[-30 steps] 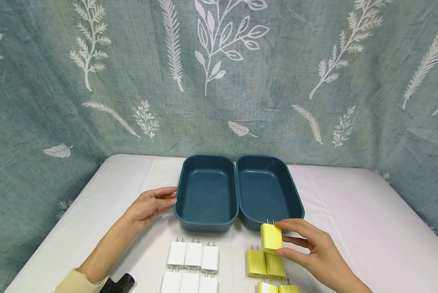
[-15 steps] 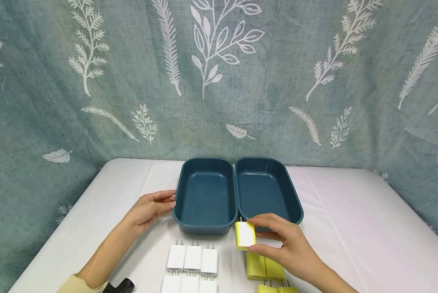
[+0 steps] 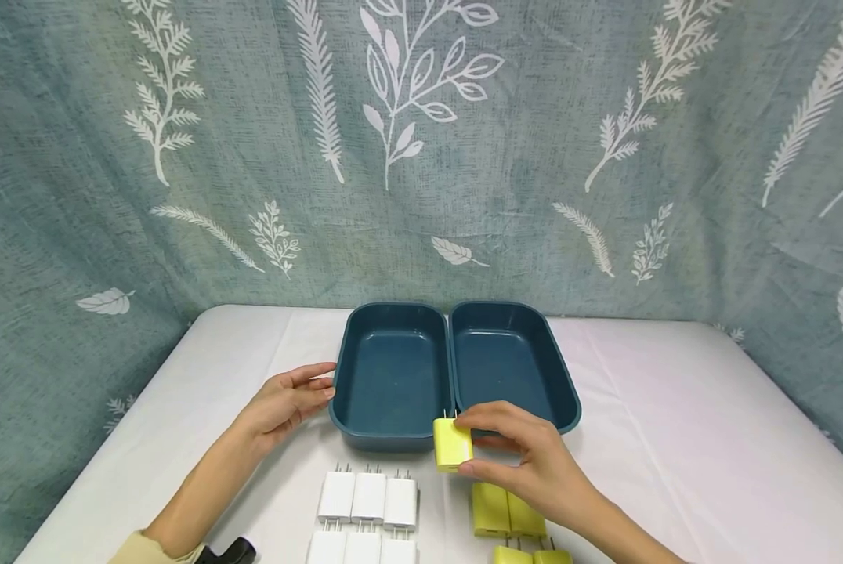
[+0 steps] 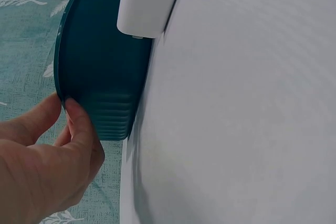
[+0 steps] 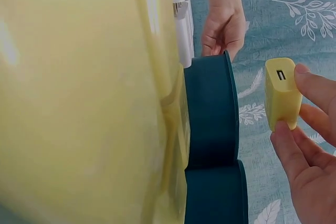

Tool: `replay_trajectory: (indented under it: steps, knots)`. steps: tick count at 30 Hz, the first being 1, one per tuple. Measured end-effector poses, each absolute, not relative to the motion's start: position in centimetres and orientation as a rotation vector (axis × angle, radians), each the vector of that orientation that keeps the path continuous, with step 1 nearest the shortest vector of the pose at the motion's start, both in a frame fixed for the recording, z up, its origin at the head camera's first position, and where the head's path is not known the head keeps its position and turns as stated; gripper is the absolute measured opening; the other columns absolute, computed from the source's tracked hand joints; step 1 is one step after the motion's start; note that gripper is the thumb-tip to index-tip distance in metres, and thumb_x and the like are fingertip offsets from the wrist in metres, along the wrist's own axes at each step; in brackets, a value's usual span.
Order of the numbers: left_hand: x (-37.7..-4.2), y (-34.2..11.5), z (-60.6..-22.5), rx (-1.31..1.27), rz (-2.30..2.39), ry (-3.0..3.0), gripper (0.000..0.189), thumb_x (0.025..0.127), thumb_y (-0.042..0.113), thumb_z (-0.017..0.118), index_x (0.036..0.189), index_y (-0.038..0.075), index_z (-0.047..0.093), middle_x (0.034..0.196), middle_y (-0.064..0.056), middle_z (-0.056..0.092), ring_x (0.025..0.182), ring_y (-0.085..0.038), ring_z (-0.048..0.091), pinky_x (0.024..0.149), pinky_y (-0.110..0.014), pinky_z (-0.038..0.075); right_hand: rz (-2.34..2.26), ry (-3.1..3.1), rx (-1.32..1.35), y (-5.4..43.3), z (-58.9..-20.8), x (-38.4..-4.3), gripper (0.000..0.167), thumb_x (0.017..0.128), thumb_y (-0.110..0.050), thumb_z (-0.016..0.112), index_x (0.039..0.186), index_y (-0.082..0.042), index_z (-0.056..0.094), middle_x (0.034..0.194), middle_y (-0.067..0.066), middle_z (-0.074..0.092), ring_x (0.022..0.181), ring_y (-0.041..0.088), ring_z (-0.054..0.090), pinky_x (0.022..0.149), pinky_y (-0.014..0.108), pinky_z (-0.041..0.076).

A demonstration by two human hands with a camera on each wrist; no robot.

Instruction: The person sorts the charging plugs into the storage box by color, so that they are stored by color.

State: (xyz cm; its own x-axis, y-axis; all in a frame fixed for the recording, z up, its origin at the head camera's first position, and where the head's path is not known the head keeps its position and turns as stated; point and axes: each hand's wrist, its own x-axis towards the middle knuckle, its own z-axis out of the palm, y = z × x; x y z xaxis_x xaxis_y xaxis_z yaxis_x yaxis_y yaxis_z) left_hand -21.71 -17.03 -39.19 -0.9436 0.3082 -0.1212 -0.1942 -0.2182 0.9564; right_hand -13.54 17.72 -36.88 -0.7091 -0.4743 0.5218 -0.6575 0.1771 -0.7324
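My right hand (image 3: 527,446) pinches a yellow USB wall charger (image 3: 453,445) between thumb and fingers, its prongs pointing away from me. In the head view the charger overlaps the near rim where two dark blue bins meet. The right wrist view shows the USB port (image 5: 281,75) on its end face. My left hand (image 3: 287,407) holds the left bin (image 3: 393,442) at its left rim, thumb and finger at the lip (image 4: 62,95) in the left wrist view. The right bin (image 3: 566,392) stands beside it. Both bins have bare insides.
White chargers (image 3: 369,497) lie in rows on the white table in front of the left bin. Several yellow chargers (image 3: 490,509) lie in front of the right bin, partly behind the right hand. A patterned green curtain (image 3: 421,235) hangs behind the table.
The right hand has carried the yellow charger leftward, from above the yellow group to the near edge between the bins. The left hand has stayed at the left bin's rim.
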Motion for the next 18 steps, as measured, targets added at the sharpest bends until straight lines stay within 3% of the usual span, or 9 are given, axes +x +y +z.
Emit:
replay_trajectory:
  steps: [18]
  knots:
    - [-21.8, -16.9, -39.4, 0.095, 2.205, 1.758, 0.056, 0.091, -0.008, 0.062, 0.144, -0.01, 0.042, 0.102, -0.004, 0.067, 0.091, -0.012, 0.066, 0.085, -0.025, 0.054, 1.449, -2.329, 1.061, 16.9, -35.6, -14.6, 0.035, 0.083, -0.011, 0.08, 0.117, -0.011, 0.071, 0.12, 0.004, 0.064, 0.112, 0.023, 0.062, 0.084, 0.034, 0.057]
